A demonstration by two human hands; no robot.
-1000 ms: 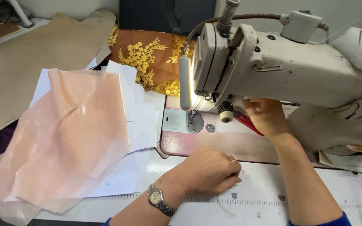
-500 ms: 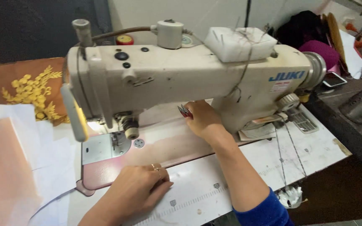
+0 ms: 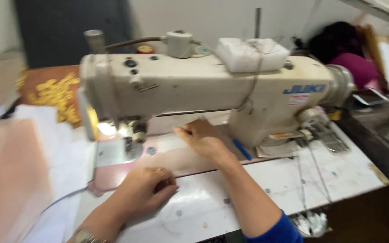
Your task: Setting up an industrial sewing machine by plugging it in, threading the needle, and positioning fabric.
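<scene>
A cream industrial sewing machine (image 3: 203,90) stands on a white table (image 3: 338,180), with a pink bed (image 3: 176,159) under its arm. My left hand (image 3: 145,193) rests at the bed's front edge with its fingers curled in; a watch (image 3: 84,235) is on that wrist. My right hand (image 3: 201,139) lies on the bed under the machine's arm, fingers together and pointing left toward the lit needle area (image 3: 133,132). Blur hides whether it pinches anything. A blue pen (image 3: 242,150) lies just right of that hand.
Peach sheer fabric (image 3: 10,180) lies over white paper sheets (image 3: 68,157) at the left. An orange cloth with yellow flowers (image 3: 52,90) is behind them. A white foam block (image 3: 251,54) sits on the machine. A phone (image 3: 369,96) and magenta cloth (image 3: 356,67) are at the right.
My view has swung right, so the peach fabric slid to the left edge and the machine's right end came in. My right hand moved left along the bed; my left hand stayed curled.
</scene>
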